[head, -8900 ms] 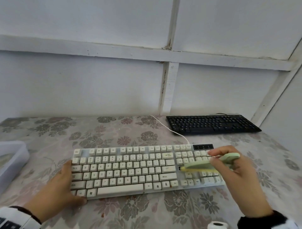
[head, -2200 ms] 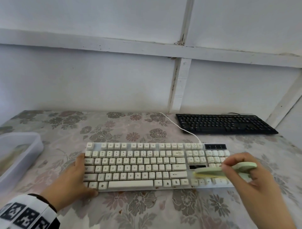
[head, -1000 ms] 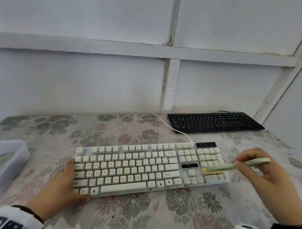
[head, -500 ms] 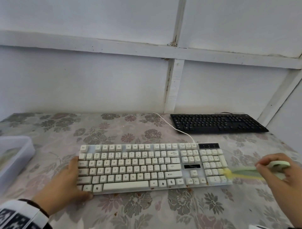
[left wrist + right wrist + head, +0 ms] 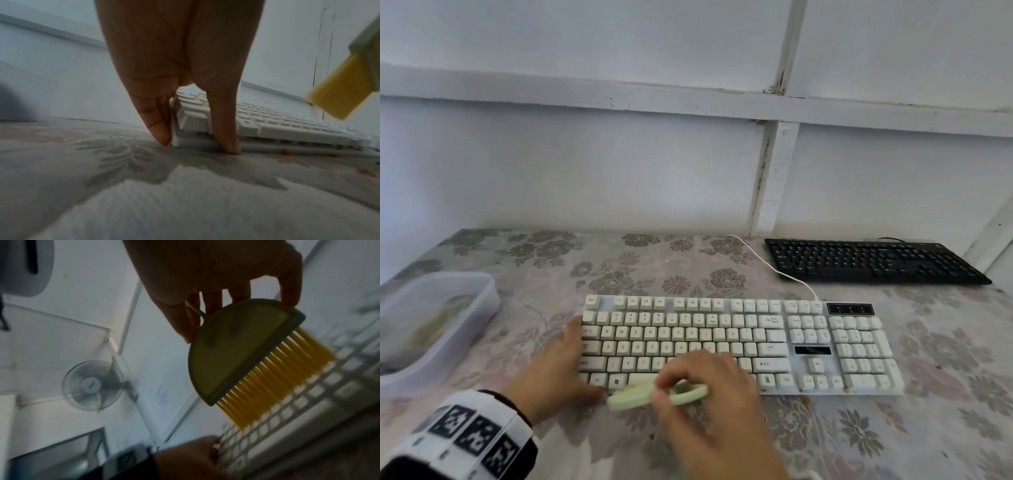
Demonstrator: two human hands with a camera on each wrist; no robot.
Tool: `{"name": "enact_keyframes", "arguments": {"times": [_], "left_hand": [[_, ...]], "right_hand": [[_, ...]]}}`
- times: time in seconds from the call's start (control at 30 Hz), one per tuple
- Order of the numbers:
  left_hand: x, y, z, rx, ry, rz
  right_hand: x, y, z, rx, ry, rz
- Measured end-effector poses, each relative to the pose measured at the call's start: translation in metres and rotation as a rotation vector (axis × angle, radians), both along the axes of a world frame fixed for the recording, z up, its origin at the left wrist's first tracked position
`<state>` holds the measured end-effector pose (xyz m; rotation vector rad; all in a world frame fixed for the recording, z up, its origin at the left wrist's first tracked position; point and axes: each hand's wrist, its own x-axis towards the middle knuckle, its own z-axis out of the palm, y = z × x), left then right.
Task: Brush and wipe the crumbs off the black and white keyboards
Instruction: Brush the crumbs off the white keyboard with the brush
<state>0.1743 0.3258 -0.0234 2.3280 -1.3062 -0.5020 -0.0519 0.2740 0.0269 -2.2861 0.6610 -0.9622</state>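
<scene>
The white keyboard (image 5: 756, 342) lies in the middle of the flowered table. My left hand (image 5: 582, 363) braces its front left corner, with straight fingers along the left side and the thumb against the front edge (image 5: 195, 142). My right hand (image 5: 662, 390) pinches a pale green brush (image 5: 633, 397) with yellow bristles (image 5: 277, 378). It holds the brush over the bottom key row near the space bar, bristles pointing down at the keys. The black keyboard (image 5: 873, 262) sits at the back right. Small orange crumbs (image 5: 285, 151) lie on the cloth by the white keyboard's front edge.
A translucent plastic tub (image 5: 431, 325) stands at the table's left edge. The white keyboard's cable (image 5: 774, 267) runs back toward the wall, past the black keyboard's left end. A white panelled wall closes the back. A fan (image 5: 92, 384) shows in the right wrist view.
My right hand swept the brush off the keyboard's right end, then carried it across to the lower left by the space bar. The left hand has kept its place on the corner.
</scene>
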Motion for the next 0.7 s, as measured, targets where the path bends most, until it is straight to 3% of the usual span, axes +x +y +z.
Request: {"name": "enact_keyframes", "arguments": {"times": [0.13, 0.53, 0.7], "left_hand": [[-0.003, 0.0, 0.002, -0.05, 0.014, -0.012], [-0.002, -0.002, 0.004, 0.033, 0.008, -0.011], [-0.004, -0.002, 0.006, 0.04, -0.001, -0.009]], "right_hand": [[0.023, 0.012, -0.02, -0.255, -0.014, -0.095], [-0.024, -0.015, -0.029, -0.29, 0.132, -0.32], [-0.034, -0.016, -0.014, -0.288, 0.078, -0.356]]}}
